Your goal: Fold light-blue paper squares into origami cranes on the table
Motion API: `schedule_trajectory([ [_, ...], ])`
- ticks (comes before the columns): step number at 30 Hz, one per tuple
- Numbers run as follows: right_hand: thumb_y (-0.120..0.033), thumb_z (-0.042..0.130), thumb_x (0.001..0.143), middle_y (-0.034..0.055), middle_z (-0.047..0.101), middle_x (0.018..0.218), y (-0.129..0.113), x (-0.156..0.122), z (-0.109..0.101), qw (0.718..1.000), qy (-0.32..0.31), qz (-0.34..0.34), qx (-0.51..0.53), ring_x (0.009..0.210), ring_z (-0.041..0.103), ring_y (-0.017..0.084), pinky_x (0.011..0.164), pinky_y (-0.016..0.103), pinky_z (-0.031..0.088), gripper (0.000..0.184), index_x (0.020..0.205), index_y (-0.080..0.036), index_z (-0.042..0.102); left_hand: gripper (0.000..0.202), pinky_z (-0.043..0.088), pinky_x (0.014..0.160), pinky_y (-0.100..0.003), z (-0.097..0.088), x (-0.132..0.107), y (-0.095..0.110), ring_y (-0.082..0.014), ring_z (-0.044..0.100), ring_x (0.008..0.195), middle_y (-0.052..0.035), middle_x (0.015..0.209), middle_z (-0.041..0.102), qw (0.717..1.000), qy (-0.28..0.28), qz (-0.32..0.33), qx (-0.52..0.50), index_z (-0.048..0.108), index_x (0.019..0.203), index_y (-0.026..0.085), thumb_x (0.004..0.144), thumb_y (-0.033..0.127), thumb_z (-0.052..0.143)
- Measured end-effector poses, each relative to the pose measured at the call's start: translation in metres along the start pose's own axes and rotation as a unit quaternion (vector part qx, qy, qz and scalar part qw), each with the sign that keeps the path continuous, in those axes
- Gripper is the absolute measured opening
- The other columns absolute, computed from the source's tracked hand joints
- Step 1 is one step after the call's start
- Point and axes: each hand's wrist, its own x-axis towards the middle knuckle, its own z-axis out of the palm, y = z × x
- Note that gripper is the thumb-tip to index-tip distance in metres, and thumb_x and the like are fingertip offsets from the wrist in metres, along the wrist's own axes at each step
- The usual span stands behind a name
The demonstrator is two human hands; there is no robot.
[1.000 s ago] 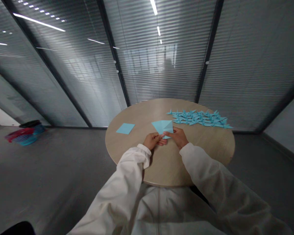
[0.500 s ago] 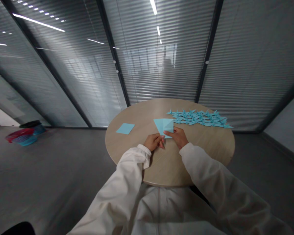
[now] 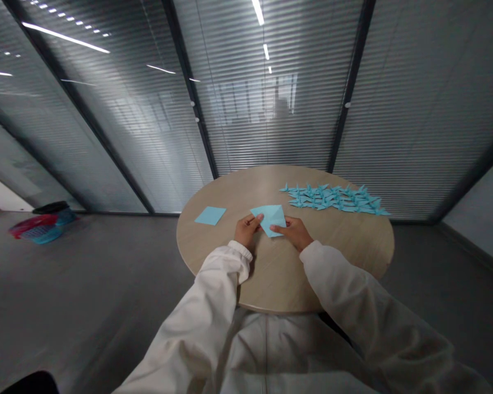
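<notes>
A light-blue sheet of origami paper (image 3: 273, 215), partly folded, is between my two hands over the middle of the table. My left hand (image 3: 247, 228) pinches its left edge, thumb on top. On the lower right part, my right hand (image 3: 296, 232) grips the paper with the thumb over the front and the fingers behind. Flat on the table to the left lies another light-blue paper (image 3: 210, 215). Several folded blue paper cranes (image 3: 332, 197) sit in close rows at the back right.
The round wooden table (image 3: 285, 290) stands before a glass partition with blinds (image 3: 271, 131). On the floor at far left are a blue basket with a red rim (image 3: 41, 232) and a dark-topped bin (image 3: 57, 210). A dark rounded object (image 3: 30, 383) shows at bottom left.
My left hand has moved up and now pinches the paper's left edge. The paper has turned and shifted slightly left and toward me, still in my right hand.
</notes>
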Motion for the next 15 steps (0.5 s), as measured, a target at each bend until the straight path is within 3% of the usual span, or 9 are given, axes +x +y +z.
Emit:
schedule_trajectory([
  [4, -0.040, 0.075, 0.057, 0.0065, 0.070, 0.084, 0.000, 0.001, 0.000, 0.999, 0.002, -0.044, -0.018, 0.074, 0.064, 0.019, 0.070, 0.033, 0.051, 0.039, 0.085, -0.014, 0.067, 0.041, 0.037, 0.048, -0.021, -0.003, 0.003, -0.003, -0.0071, 0.044, 0.047, 0.0021, 0.052, 0.052, 0.999, 0.040, -0.009, -0.003, 0.059, 0.060, 0.012, 0.056, 0.050, 0.074],
  [9, -0.044, 0.071, 0.062, 0.0048, 0.068, 0.079, -0.001, 0.005, -0.005, 0.991, 0.085, -0.095, -0.033, 0.072, 0.063, 0.018, 0.067, 0.029, 0.050, 0.036, 0.084, -0.015, 0.066, 0.041, 0.036, 0.046, -0.020, -0.003, 0.004, -0.008, -0.0069, 0.042, 0.046, 0.0033, 0.049, 0.048, 0.999, 0.013, -0.036, 0.034, 0.056, 0.055, 0.012, 0.054, 0.050, 0.075],
  [15, -0.048, 0.071, 0.059, 0.0034, 0.067, 0.069, 0.002, 0.006, -0.007, 0.987, 0.130, -0.081, -0.054, 0.064, 0.060, 0.018, 0.063, 0.030, 0.048, 0.040, 0.079, -0.014, 0.069, 0.042, 0.039, 0.048, -0.021, -0.003, 0.004, -0.014, -0.0088, 0.048, 0.050, 0.0012, 0.054, 0.056, 0.998, 0.007, -0.054, 0.018, 0.062, 0.065, 0.012, 0.055, 0.051, 0.074],
])
